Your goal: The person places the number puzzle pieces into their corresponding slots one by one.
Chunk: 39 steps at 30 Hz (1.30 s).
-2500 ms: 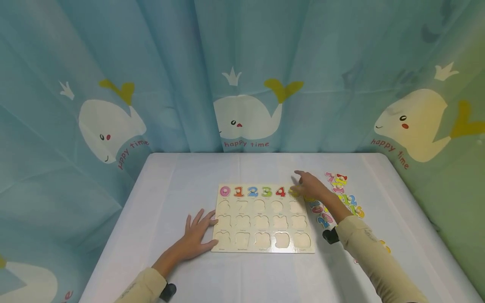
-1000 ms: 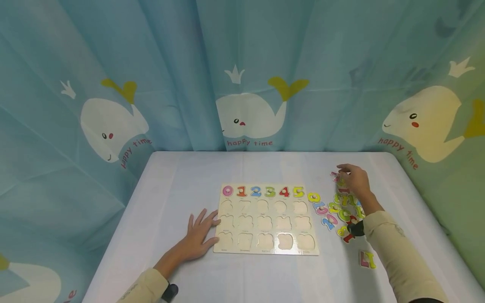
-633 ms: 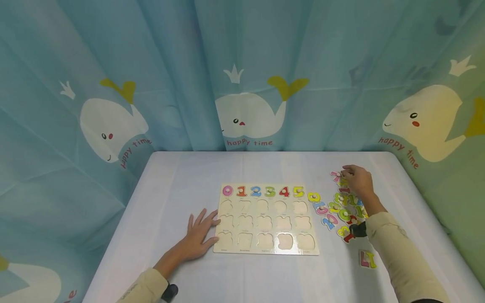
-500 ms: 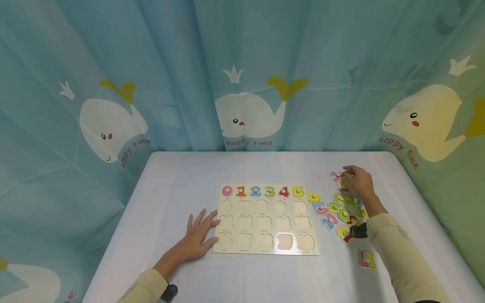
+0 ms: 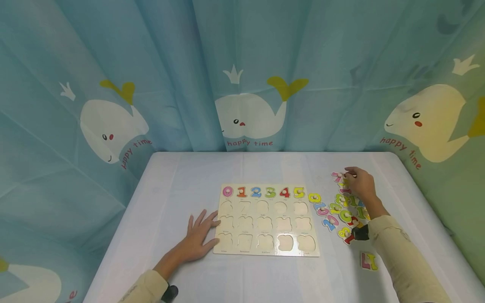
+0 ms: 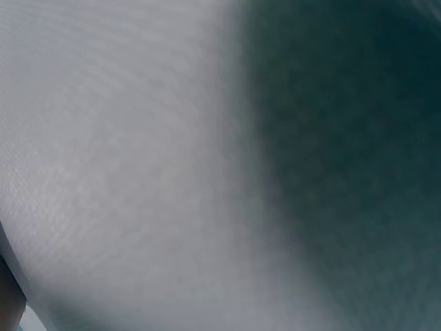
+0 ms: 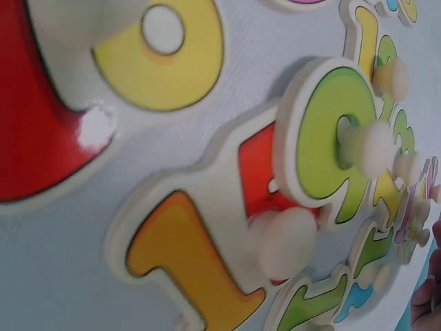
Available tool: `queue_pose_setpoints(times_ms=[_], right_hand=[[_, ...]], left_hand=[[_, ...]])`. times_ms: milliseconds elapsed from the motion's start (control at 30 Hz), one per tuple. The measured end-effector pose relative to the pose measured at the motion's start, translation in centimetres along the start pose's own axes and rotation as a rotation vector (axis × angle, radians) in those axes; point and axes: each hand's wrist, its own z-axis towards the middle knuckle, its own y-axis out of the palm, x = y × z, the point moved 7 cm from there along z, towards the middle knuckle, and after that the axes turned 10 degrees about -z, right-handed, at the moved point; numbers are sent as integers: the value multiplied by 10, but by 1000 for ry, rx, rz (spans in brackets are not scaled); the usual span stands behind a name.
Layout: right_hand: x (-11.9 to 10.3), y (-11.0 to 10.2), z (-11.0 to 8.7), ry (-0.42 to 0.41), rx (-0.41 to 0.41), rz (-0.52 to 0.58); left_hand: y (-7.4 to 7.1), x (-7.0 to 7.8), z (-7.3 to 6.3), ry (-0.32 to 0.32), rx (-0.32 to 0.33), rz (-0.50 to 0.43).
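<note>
My left hand (image 5: 197, 242) rests flat on the table with fingers spread, the fingertips and thumb at the left edge of a wooden number board (image 5: 265, 252). Coloured numbers 0 to 5 sit in its top row; the lower rows show bare recesses. Over the far end of the loose number pieces, my right hand (image 5: 361, 184) has its fingers curled and pinches a small red number piece (image 5: 354, 176), mostly hidden by the fingers. A pink 7 piece (image 5: 337, 176) lies just left of these fingertips. In the right wrist view, the hand (image 7: 427, 300) shows only at the edge.
Knobbed number pieces lie right of the board, several overlapping, including a green 9 (image 7: 324, 131) and a yellow 0 (image 5: 314, 198). One pink-and-yellow piece (image 5: 368, 261) lies nearer the front. A blue whale-print curtain (image 5: 170, 105) surrounds the table. The left wrist view shows only blurred cloth.
The right hand has left the yellow 5, now in the top row, and moved right to the far loose pieces. Lately it has shifted only slightly. The left hand has stayed in place.
</note>
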Motion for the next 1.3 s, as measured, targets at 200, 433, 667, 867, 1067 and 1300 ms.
queue_pose_setpoints(times_ms=[200,433,667,867,1067,1300], right_hand=[[4,-1,-3,44,-28,-30],[9,-3,-8,67,-29,4],[14,-7,-19,38,-25,39],[21,-13,-29,28,-50,24],[27,-21,-44,-14,-112,-8],[28,-21,-57,-48,-172,7]], left_hand=[[0,1,0,4,4,-4],[0,2,0,19,9,9],[-1,3,0,10,13,4],[-1,2,-1,6,12,1],[-1,0,1,8,10,4],[0,-3,1,-13,1,5]])
